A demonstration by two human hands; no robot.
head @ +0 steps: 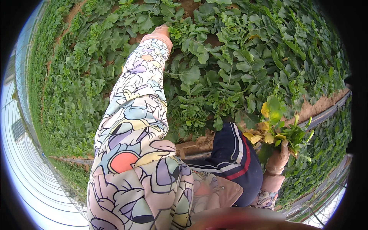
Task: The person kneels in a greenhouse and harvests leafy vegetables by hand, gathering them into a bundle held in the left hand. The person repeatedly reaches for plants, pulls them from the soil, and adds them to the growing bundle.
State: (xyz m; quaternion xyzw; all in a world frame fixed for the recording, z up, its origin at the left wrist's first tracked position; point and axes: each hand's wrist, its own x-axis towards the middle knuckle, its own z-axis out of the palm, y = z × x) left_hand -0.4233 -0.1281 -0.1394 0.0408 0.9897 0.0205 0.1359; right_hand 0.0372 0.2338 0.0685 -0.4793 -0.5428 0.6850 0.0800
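Note:
My left arm, in a printed sleeve [138,95] with a pink cuff, reaches far out over a dense bed of lobed-leaf green plants [198,49]. Only the wrist and back of my left hand [162,30] show among the leaves. Its fingers are hidden, so what they touch cannot be seen. At the right, beside my bent knee, my right hand [283,153] holds a bunch of picked leaves [283,136]. The bunch mixes green leaves and stalks with several yellowed leaves.
My knee [235,155] in dark striped trousers is at the bed's near edge, by bare soil [319,106]. A dark line [327,112], perhaps a hose, runs along that edge. More crop rows [322,143] grow behind. Curved greenhouse ribs [54,195] arch at the left.

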